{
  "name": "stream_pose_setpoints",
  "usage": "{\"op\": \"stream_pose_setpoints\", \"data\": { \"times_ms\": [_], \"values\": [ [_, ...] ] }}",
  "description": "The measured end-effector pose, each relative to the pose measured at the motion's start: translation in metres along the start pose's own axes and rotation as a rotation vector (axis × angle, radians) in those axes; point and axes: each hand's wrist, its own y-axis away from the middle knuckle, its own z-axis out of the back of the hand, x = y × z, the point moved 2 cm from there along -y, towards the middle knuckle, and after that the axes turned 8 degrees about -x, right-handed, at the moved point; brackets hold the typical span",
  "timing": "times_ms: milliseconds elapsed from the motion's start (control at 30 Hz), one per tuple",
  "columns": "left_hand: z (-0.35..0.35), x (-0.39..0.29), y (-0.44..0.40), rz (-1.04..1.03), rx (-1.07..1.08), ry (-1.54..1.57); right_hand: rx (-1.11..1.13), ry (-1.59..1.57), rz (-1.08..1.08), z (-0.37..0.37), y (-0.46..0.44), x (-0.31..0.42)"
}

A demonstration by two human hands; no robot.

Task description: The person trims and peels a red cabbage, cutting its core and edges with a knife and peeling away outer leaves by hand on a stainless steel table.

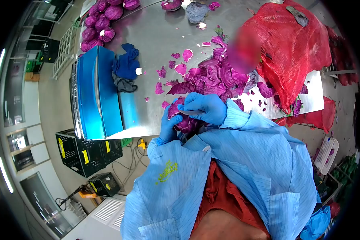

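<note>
Both my hands wear blue gloves and meet at the near edge of a steel table. My left hand is closed around the side of a red cabbage, held close to my chest. In my right hand is a small knife, its blade lying across the top of the cabbage. Part of the cabbage is hidden by my fingers. Just beyond my hands lies a heap of purple cabbage leaves, with loose scraps scattered to its left.
Whole red cabbages are piled at the far left. A blue box stands on the table's left side, with dark blue cloth beside it. A red mesh sack covers the right side. Black crates sit on the floor.
</note>
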Motion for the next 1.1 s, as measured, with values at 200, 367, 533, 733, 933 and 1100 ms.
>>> {"op": "stream_pose_setpoints", "data": {
  "times_ms": [200,367,533,733,933,1100],
  "values": [
    [-0.002,0.0,0.001,0.027,0.0,-0.005,0.018,-0.044,0.022,0.004,0.001,0.001],
    [-0.002,0.006,-0.002,0.042,0.007,-0.013,0.072,0.111,-0.084,0.002,0.004,0.0],
    [-0.003,0.006,0.0,0.07,0.011,-0.009,0.067,0.15,-0.005,0.006,0.006,-0.002],
    [-0.003,0.002,-0.008,0.094,0.028,-0.032,0.009,0.062,-0.009,0.005,0.009,-0.007],
    [-0.014,-0.005,-0.006,0.142,0.034,-0.008,0.049,0.074,-0.06,0.01,0.014,0.001],
    [-0.019,-0.012,-0.001,0.149,0.026,-0.068,0.022,0.046,0.007,0.01,0.026,0.001]
  ]
}}
